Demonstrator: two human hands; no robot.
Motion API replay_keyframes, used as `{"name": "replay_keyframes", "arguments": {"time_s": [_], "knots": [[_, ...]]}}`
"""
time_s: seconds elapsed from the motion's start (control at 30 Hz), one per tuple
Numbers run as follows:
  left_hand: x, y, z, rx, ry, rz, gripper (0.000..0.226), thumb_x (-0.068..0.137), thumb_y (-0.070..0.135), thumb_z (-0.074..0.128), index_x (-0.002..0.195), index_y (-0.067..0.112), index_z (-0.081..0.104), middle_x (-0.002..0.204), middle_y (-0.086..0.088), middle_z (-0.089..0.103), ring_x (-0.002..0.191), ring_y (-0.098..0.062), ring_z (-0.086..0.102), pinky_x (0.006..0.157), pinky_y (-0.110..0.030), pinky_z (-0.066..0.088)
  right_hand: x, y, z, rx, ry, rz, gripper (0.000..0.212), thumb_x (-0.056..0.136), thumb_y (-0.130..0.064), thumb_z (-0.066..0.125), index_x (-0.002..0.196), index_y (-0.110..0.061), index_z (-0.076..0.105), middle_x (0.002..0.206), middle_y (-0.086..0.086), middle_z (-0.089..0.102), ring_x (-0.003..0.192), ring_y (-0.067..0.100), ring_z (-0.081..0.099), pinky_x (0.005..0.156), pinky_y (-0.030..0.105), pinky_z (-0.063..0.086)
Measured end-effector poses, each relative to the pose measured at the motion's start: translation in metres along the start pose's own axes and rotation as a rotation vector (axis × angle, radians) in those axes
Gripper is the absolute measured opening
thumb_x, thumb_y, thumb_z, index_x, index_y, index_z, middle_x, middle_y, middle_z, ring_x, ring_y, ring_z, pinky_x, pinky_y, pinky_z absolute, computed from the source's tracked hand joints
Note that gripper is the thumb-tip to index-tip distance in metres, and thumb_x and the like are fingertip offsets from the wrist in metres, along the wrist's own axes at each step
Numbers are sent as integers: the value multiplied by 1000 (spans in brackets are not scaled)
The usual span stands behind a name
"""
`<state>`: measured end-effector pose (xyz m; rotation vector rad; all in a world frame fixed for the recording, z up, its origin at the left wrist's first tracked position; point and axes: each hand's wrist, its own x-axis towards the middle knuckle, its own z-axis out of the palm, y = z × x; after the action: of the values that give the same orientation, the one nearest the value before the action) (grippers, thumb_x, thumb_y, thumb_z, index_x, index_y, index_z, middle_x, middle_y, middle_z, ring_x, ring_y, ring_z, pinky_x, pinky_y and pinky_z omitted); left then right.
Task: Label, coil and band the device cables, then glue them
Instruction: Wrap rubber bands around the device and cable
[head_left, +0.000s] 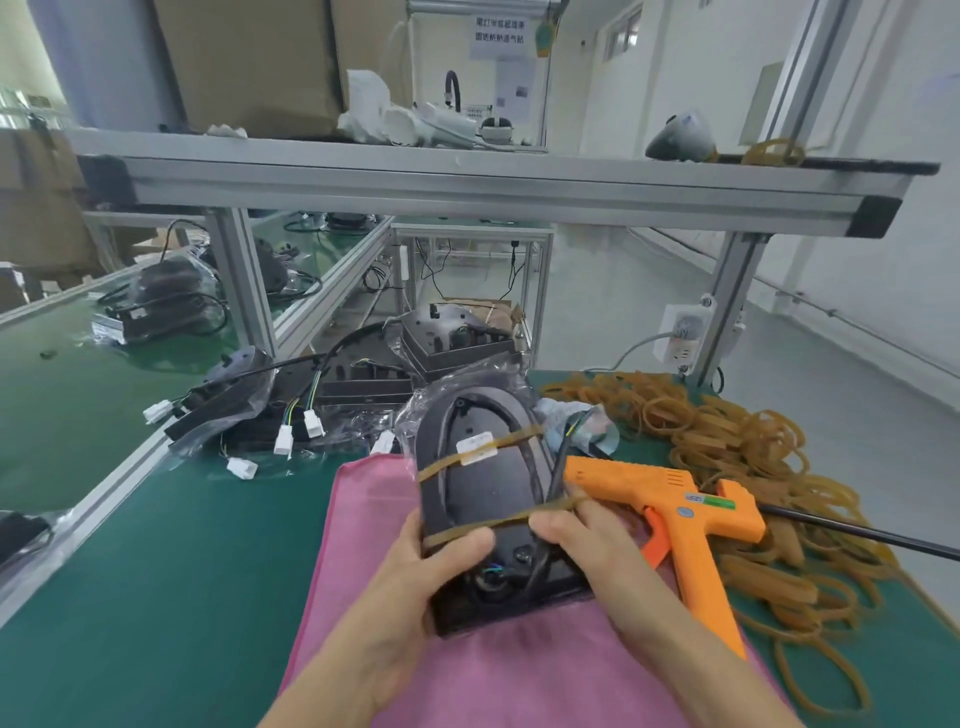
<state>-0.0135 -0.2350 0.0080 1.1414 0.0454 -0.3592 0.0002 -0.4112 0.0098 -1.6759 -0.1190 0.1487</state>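
Green bench: left hand (415, 561) grips device (483, 499), long axis pointing away; right fingers (582, 512) stretch band (540, 508) crosswise.

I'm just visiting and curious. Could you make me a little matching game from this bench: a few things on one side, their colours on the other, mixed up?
Things:
1. glue gun
2. cloth under the device
3. bench mat
4. loose rubber bands

Colours:
a. green
b. tan
c. orange
d. pink

Pairs: 1-c, 2-d, 3-a, 4-b
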Motion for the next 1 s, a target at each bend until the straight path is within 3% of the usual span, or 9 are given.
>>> {"name": "replay_keyframes", "arguments": {"time_s": [0.07,0.13,0.3,0.4,0.53,0.63,0.73,0.9,1.0], "knots": [[-1,-3,-1,6,71,46,71,59,10,85,124,13,56,107,-12,73,86,-24,72,62,-32,58,0,-1,-4,57,-116,82,68,77,-53,66,134,-19,55,137,5,57,126,21,55,108,41,42],[-4,-2,-8,5,68,65,64,60,12,80,121,14,60,106,-15,73,84,-26,73,60,-32,58,0,-9,-16,88,-227,148,39,88,-49,62,114,-21,71,119,7,69,107,20,67,86,29,55],[-10,-2,-20,0,-13,104,62,53,18,83,113,17,69,109,-21,71,88,-32,71,72,-41,59,13,-37,-44,-80,-456,209,46,85,-50,52,74,-12,75,75,6,74,58,13,70,49,21,54],[-6,-2,-19,-22,41,128,58,59,8,78,115,12,66,110,-21,70,93,-35,69,81,-45,56,20,-42,-33,-112,-293,190,45,81,-49,57,66,-7,62,52,1,64,40,11,60,34,15,41],[-1,-8,-12,-71,168,183,49,60,11,73,109,11,68,99,-16,74,79,-30,73,60,-35,59,25,-19,-9,-368,60,-24,67,90,-51,53,33,-17,42,32,-7,37,30,4,33,39,14,27],[3,-16,-6,-149,226,196,50,60,12,73,110,9,68,98,-18,74,78,-32,73,57,-36,59,26,-6,-4,-580,281,-227,68,77,-69,43,39,-14,31,39,-2,27,42,11,25,51,29,24],[7,-16,-2,-148,280,246,54,53,16,76,106,9,69,93,-16,75,75,-28,73,56,-33,58,28,0,-1,-454,396,-281,65,75,-64,53,39,-16,29,40,-6,24,42,8,26,48,22,22],[12,-9,-6,-167,332,253,49,54,15,75,103,9,69,90,-15,75,70,-27,72,62,-38,59,34,2,-6,435,402,71,41,61,-37,80,61,-13,47,57,8,39,46,15,33,44,22,29],[8,-7,-19,-226,348,235,44,57,14,74,101,12,68,88,-13,74,65,-25,71,52,-35,57,29,0,-14,312,266,170,39,60,-47,75,72,-16,57,66,2,55,52,10,46,48,21,34]]}}
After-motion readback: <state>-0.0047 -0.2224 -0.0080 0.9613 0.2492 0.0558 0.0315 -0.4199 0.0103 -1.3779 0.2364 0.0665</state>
